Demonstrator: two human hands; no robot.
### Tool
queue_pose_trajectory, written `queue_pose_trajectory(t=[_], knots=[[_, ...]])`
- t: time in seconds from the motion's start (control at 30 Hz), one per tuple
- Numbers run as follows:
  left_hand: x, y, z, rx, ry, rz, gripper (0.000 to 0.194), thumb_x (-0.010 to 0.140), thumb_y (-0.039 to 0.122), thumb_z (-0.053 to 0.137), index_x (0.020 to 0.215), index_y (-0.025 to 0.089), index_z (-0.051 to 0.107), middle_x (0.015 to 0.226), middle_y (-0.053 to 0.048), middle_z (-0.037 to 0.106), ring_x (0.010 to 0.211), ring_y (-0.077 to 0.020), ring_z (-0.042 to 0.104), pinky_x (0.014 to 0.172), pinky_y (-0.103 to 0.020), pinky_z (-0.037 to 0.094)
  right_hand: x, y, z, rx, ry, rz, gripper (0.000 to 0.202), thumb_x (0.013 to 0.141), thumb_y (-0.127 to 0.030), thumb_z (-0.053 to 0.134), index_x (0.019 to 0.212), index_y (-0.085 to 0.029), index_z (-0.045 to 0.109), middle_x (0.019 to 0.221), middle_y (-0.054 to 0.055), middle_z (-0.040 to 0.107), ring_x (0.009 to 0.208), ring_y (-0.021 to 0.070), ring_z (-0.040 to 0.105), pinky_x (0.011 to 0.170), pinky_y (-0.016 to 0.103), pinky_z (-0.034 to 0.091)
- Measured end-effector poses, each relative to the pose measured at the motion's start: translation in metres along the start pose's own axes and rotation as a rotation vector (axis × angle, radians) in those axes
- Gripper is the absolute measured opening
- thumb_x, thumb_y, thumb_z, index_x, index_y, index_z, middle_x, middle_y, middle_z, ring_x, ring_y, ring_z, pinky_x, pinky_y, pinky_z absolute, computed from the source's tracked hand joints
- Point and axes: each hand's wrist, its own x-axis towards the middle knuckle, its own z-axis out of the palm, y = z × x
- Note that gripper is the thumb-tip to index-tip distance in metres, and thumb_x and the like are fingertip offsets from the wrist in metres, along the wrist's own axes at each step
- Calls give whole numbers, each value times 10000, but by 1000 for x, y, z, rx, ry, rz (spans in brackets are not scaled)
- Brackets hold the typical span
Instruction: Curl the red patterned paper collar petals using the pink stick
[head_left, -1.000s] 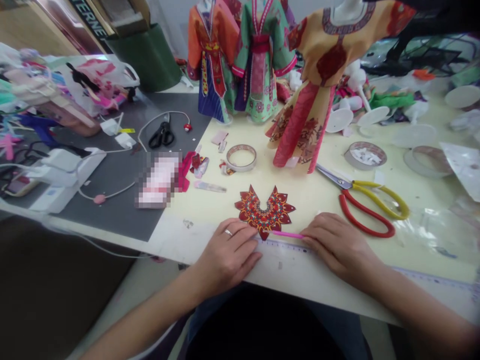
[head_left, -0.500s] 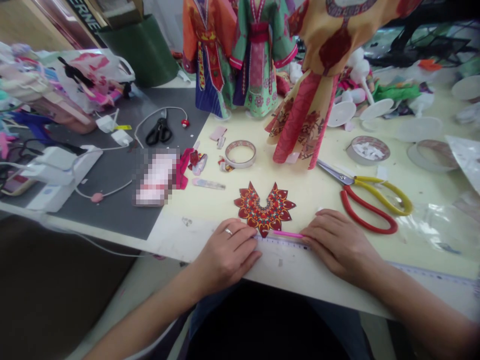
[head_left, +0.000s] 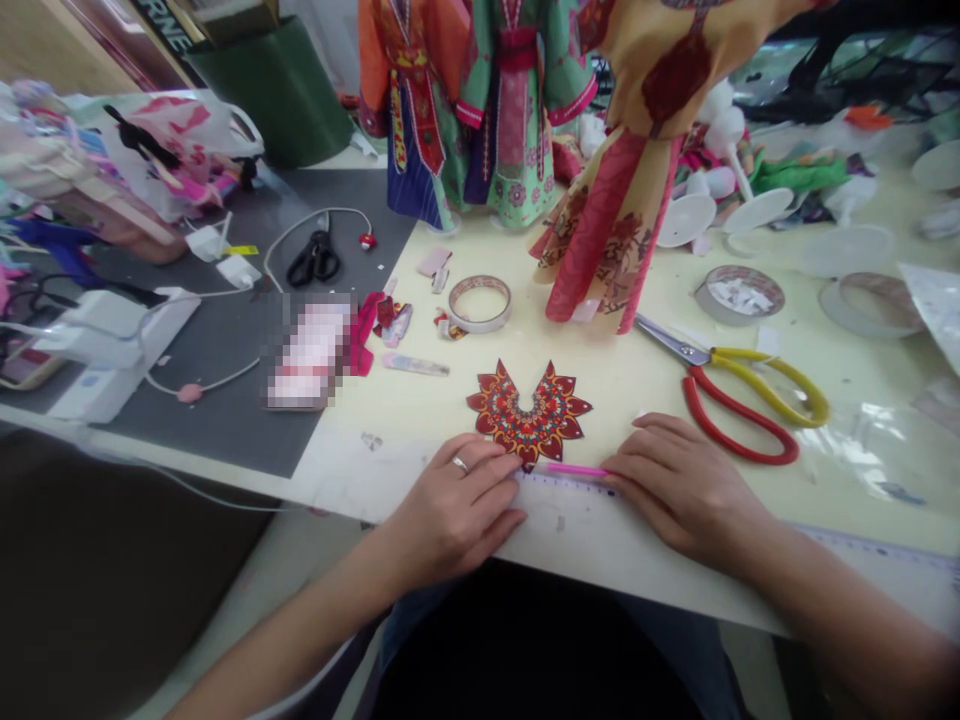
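Note:
My right hand (head_left: 679, 488) rests low over the table's front side, its bent fingertips closed on the right end of a thin pink strip (head_left: 574, 469). The strip lies flat and points left, towards my left hand (head_left: 465, 505). That hand has its fingers bent and pressed together on the table; what lies under the fingertips is hidden. Just beyond both hands is a flat, red, petal-edged collar piece (head_left: 529, 428) with a notch at the back. Its lowest point reaches my left fingertips. Beneath the hands a clear ruler (head_left: 568, 484) runs along the table.
Red-and-yellow-handled scissors (head_left: 742, 395) lie right of the collar. Tape rolls (head_left: 480, 304) and fabric scraps (head_left: 390, 322) are behind it. Dressed doll figures (head_left: 514, 130) stand at the back. Left are a phone (head_left: 311, 350), black scissors (head_left: 315, 260) and a power strip (head_left: 124, 350).
The view has shifted very slightly. My left fingertips have crept a little to the right at the collar's lowest point; my right hand and the pink strip stay nearly still.

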Motion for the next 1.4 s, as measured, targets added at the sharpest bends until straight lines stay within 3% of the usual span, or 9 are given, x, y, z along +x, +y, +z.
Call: queue_pose_trajectory(t=[1.4], knots=[[0,0,0,-12,-11,10,194,789,198,602,968,125,601,1055,-96,647,1021,-231,537,912,-445,439,-2,1,-2,-28,62,-37,106,804,-123,543,852,-151,633,742,44,590,705,146,531,871,406,456]])
